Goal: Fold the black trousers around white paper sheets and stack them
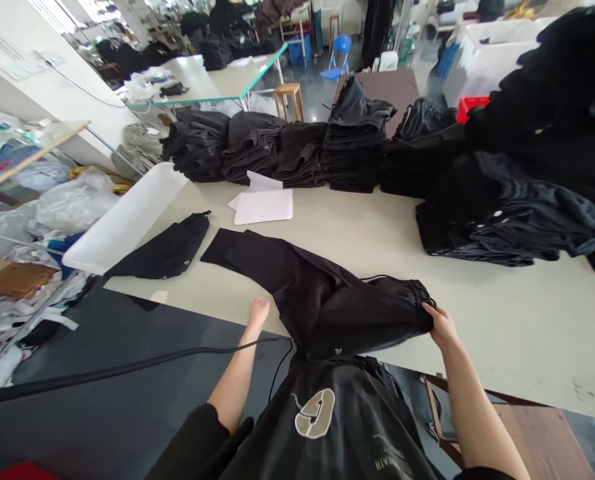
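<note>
A pair of black trousers [322,287] lies across the table in front of me, legs toward the left and gathered drawstring waistband at the right. A small light logo shows near its front edge. My right hand [442,327] is closed on the waistband, thumb on top and the other fingers hidden beneath. My left hand [260,312] is curled into a fist over the table, just left of the trousers, with nothing visible in it. Farther left, another dark folded garment [170,250] with a small logo lies partly on the white tray's end.
Stacks of folded black garments [352,150] line the table's far side, with a taller heap [527,207] at the right. White papers [264,205] lie mid-table. A white plastic tray [127,213] stands at the left edge. A dark cable [127,367] runs past my left forearm.
</note>
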The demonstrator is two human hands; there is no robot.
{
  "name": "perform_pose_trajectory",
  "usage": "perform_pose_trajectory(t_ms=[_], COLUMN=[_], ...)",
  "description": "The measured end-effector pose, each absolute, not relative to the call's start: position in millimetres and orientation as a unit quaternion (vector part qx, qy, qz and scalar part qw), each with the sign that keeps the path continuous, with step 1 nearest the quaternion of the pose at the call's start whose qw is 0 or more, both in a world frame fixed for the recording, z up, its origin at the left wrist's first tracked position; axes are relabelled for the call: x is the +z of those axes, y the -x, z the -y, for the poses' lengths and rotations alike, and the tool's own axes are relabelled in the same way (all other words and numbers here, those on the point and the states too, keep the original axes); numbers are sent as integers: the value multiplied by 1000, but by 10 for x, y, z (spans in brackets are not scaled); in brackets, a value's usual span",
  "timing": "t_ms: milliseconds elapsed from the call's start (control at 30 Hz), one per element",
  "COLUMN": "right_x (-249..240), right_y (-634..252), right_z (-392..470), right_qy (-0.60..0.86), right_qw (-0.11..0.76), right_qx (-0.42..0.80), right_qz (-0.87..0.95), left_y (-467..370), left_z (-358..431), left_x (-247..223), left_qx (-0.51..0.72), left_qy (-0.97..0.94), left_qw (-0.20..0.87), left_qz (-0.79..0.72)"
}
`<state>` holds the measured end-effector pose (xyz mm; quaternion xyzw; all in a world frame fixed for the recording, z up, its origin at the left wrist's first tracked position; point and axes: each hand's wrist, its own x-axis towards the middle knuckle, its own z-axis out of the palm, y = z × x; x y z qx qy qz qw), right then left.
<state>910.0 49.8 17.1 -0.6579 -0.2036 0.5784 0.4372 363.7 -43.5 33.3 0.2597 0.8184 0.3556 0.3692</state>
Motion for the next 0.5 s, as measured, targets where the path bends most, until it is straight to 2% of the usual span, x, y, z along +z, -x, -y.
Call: perform_pose_trajectory(t_ms=[133,300,367,500], right_x=[-39,5,128,469], right_y=[-9263,-9070,-8992,-9058], right_z=[-230,59,-6,-375], right_qy=[694,736,761,709], right_qw=[422,269,239,355], right_qx=[538,494,456,508], right_qz=[225,377,396,336], left_y=[-3540,-3844,-3944,-3918], left_z=[535,82,-228,-820], left_x=[243,238,247,354], left_qx=[362,402,405,460], left_qy=[-161,-61,-42,-41], left_qw=[412,586,618,598], left_qz=[-821,-701,-672,-655])
